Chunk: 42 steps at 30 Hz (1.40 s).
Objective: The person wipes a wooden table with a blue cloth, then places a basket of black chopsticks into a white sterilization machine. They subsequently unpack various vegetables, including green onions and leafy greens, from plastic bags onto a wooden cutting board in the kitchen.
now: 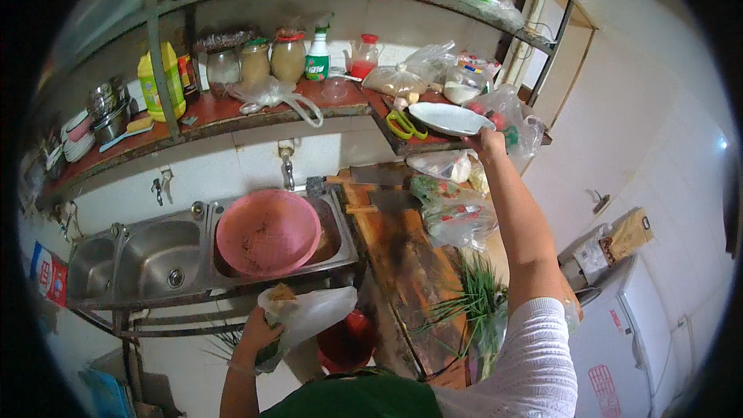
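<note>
My right hand (487,142) reaches up to the corner of the red shelf and grips the near rim of a white oval plate (450,118). Beside the plate lie yellow-green handled scissors (404,126), and a plastic bag with red items (508,122) touches my hand's far side. Low in front of the sink, my left hand (259,331) is closed around a whitish translucent plastic bag (322,310). Something brown (281,293) shows at the bag's top; its exact kind is unclear. Below that bag stands a red bucket (347,339), partly hidden.
A pink plastic basin (267,232) sits in the right bowl of a steel sink (162,255). On the worn wooden board (400,244) lie green stalks (473,290) and bagged vegetables (455,209). Jars (288,55) and a spray bottle (317,55) line the shelf. A white chest freezer (615,337) stands right.
</note>
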### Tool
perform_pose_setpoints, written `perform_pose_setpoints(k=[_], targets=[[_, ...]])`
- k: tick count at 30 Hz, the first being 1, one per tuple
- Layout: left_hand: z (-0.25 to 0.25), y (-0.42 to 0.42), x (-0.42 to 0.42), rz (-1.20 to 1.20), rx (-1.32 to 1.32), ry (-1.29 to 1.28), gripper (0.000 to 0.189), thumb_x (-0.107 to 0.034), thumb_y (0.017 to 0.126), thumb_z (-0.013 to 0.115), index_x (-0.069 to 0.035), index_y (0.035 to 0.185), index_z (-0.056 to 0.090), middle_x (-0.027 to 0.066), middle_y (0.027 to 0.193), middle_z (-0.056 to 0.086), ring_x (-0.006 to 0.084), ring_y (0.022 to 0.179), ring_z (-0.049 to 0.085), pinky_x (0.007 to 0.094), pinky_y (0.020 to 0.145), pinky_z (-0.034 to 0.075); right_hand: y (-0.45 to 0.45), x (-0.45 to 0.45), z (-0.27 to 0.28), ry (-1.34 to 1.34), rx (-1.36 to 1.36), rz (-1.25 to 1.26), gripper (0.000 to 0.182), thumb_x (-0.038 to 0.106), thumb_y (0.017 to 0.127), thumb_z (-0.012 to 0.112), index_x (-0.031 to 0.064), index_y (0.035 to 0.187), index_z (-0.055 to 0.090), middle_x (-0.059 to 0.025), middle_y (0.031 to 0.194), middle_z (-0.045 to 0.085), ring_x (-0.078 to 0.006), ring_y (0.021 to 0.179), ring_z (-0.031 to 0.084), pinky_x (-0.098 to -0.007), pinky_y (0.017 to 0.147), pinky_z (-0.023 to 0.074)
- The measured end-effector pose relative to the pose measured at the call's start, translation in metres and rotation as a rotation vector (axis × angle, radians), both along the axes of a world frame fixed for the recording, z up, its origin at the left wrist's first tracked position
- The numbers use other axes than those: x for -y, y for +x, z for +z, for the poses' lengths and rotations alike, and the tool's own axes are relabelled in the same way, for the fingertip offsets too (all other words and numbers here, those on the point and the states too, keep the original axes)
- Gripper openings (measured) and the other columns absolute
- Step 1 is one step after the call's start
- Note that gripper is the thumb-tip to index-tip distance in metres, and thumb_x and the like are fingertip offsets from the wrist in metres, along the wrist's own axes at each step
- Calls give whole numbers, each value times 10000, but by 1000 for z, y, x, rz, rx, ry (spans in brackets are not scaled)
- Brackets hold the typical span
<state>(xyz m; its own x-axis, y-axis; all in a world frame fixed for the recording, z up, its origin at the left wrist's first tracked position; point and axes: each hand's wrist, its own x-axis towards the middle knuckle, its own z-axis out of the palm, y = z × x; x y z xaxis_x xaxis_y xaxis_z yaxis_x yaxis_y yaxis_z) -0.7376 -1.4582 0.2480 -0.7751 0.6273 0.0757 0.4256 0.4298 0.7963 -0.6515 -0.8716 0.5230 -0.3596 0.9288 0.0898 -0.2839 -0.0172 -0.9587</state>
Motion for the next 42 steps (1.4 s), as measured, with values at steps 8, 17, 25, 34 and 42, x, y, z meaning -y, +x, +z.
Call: perform_pose_setpoints(k=[8, 17, 25, 34, 42], targets=[[25, -4, -47, -210, -144, -104, 499, -232, 589, 683, 10, 991, 513, 229, 950, 541, 381, 915, 506, 414, 799, 413, -12, 18, -28, 12, 184, 279, 261, 257, 844, 551, 7, 790, 502, -121, 689, 588, -215, 607, 619, -284, 498, 526], [35, -4, -129, -483, -154, 36, 501, -175, 589, 650, 13, 1017, 470, 208, 970, 552, 373, 893, 531, 397, 774, 439, 40, 330, -112, 1475, 631, 623, 300, 277, 717, 622, 34, 883, 566, -132, 911, 540, -294, 875, 535, -372, 718, 465], [55, 28, -174, -487, -323, -163, 569, -105, 651, 603, -62, 1176, 387, 213, 1051, 523, 392, 903, 526, 447, 753, 442, 30, 304, -161, 1215, 718, 238, 122, 99, 659, 572, 19, 748, 546, -111, 802, 514, -264, 797, 512, -359, 642, 439], [38, 20, -182, -533, -329, -79, 642, -34, 657, 574, -119, 1247, 334, 197, 1078, 520, 385, 931, 523, 437, 780, 436, 89, 240, -243, -691, -108, 378, 70, 72, 786, 467, 31, 784, 524, -81, 707, 531, -190, 641, 534, -338, 616, 474], [14, -41, -167, -315, 539, 742, 423, 20, 701, 601, -12, 1090, 438, 73, 950, 545, 193, 850, 568, 322, 775, 451, 132, 246, -352, -513, 102, 593, 72, 43, 791, 543, 32, 862, 542, -40, 793, 584, -172, 720, 566, -264, 630, 453]])
